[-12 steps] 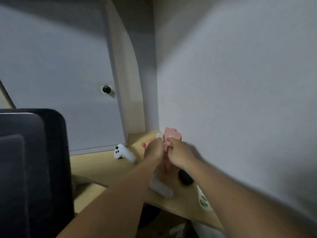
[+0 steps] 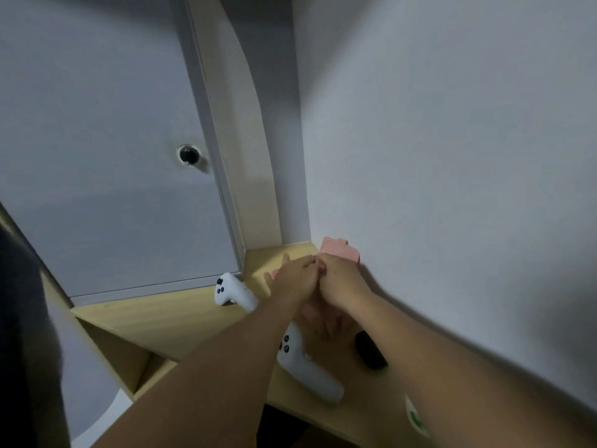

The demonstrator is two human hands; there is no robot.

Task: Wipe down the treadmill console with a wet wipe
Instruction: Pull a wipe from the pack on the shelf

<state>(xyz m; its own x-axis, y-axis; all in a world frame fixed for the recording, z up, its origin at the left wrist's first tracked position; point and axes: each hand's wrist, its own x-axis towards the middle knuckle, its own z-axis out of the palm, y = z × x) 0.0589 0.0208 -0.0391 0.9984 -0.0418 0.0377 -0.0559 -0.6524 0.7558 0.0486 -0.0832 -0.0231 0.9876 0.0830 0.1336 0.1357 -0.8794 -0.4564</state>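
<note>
Both grips are meeting at the top of the pink wipe pack. The left grip and right grip are curling their fingers and pinching it there. The pack is standing on the counter, against the wall. They are probably opening it, and next a wipe needs drawing free; none is showing. A far white controller, a near white controller and a black object are lying just beside the pack, crowding it. The treadmill console is not clearly showing.
</note>
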